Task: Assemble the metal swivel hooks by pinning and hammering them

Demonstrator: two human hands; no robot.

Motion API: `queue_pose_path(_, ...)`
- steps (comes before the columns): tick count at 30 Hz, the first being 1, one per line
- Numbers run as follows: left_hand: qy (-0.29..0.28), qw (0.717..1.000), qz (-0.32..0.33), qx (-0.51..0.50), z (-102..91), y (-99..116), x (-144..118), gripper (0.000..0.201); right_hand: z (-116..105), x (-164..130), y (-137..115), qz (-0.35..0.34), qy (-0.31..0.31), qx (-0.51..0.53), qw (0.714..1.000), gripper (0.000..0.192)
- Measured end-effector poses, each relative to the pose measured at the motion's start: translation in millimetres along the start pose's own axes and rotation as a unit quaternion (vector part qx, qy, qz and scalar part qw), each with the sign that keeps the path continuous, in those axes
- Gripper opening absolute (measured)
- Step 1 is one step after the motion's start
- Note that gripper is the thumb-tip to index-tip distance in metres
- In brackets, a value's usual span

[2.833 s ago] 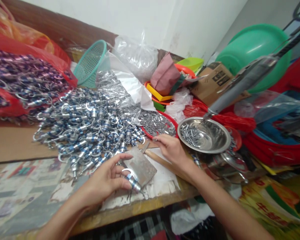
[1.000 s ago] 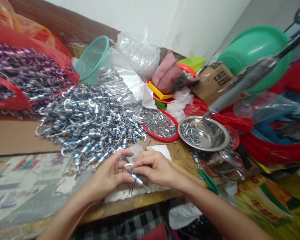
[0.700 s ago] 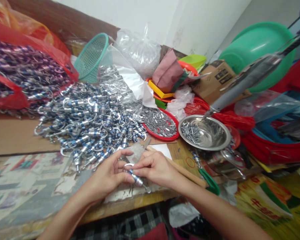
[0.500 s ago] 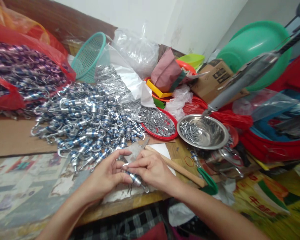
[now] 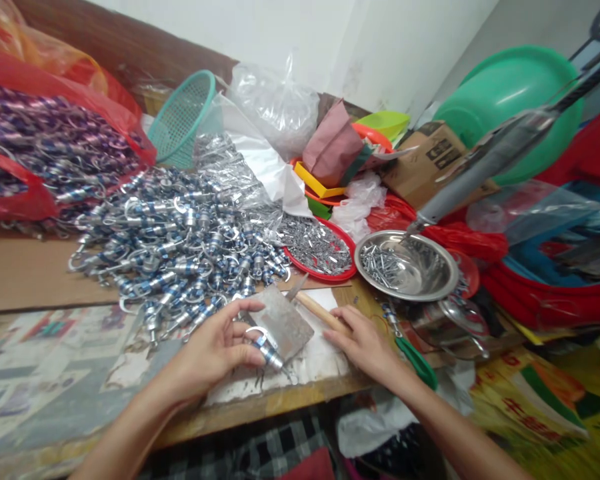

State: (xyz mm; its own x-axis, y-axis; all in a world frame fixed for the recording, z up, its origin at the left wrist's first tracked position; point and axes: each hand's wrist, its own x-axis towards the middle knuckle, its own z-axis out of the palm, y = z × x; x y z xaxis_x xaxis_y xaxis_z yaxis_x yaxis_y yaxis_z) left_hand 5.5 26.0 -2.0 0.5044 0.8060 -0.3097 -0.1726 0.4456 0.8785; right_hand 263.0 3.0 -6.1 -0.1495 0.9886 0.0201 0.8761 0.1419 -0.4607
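Bench (image 5: 278, 402), lower centre: our left hand (image 5: 219, 348) pinches a fitting (image 5: 272, 355), seemingly steadying it, while our right hand (image 5: 366, 341) clasps a wooden handle (image 5: 320, 311).

- A teal mesh basket (image 5: 180, 123) was tilted at the back of the desk (image 5: 300, 400).
- A clear plastic bag (image 5: 275, 107) was set to its right, before a white wall (image 5: 305, 30).
- A pink packet (image 5: 333, 143) was placed just behind a yellow tray (image 5: 320, 183).
- A cardboard box (image 5: 430, 163) was partly overlapped by a gray shaft (image 5: 475, 170) and backed by a green basin (image 5: 520, 87).
- A printed yellow sack (image 5: 535, 400) was seen at lower right.
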Motion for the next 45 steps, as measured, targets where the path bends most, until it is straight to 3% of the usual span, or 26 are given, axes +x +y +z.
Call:
queue_pose_path(2,0.001,1.0,0.0,0.001,-0.3,0.1,0.0,0.065,-8.4,-10.9,-12.1,-0.027,0.046,0.023,0.998,0.022)
queue_pose_path(6,0.004,1.0,0.004,0.002,-0.7,0.7,0.2,0.065,-27.4,-32.8,-39.5,-0.149,0.105,0.049,0.982,0.04)
queue_pose_path(9,0.012,1.0,0.003,0.007,0.1,1.8,0.5,0.066,-28.1,-44.6,-48.1,-0.2,0.095,0.017,0.975,0.049)
queue_pose_path(12,0.025,1.0,0.002,0.017,1.4,3.1,0.4,0.068,-19.0,-52.8,-46.3,-0.206,0.05,-0.024,0.977,0.05)
queue_pose_path(18,0.041,0.999,-0.001,0.021,1.4,3.0,-1.4,0.068,-6.3,-54.8,-35.0,-0.168,0.063,0.03,0.983,0.047)
queue_pose_path(22,0.06,0.994,0.0,0.094,2.0,2.4,-5.1,0.04,0.5,-27.6,-12.8,-0.036,0.094,0.094,0.99,0.039)
queue_pose_path(25,0.094,0.975,0.024,0.2,2.9,2.4,-7.6,0.015,7.2,1.1,4.0,-0.015,0.038,0.063,0.997,0.035)
queue_pose_path(27,0.12,0.957,0.074,0.254,3.1,2.1,-7.9,0.012,9.2,22.6,9.3,-0.031,0.023,0.006,0.999,0.029)
queue_pose_path(30,0.147,0.932,0.138,0.301,3.6,0.7,-6.7,0.009,5.4,63.0,9.0,-0.02,0.064,-0.064,0.996,0.029)
queue_pose_path(33,0.157,0.912,0.165,0.34,4.4,-0.6,-5.7,0.008,-0.7,110.5,4.4,0.015,0.08,-0.111,0.991,0.027)
queue_pose_path(37,0.149,0.901,0.187,0.361,5.3,-0.7,-6.7,0.01,-1.4,155.7,-2.9,0.044,0.039,-0.154,0.986,0.016)
queue_pose_path(41,0.148,0.906,0.184,0.351,5.6,-0.4,-9.6,0.012,-5.3,163.3,-4.0,0.048,0.031,-0.15,0.987,0.028)
queue_pose_path(45,0.149,0.915,0.177,0.329,6.0,-1.3,-11.8,0.015,-17.6,141.9,-5.8,0.032,0.073,-0.096,0.992,0.024)
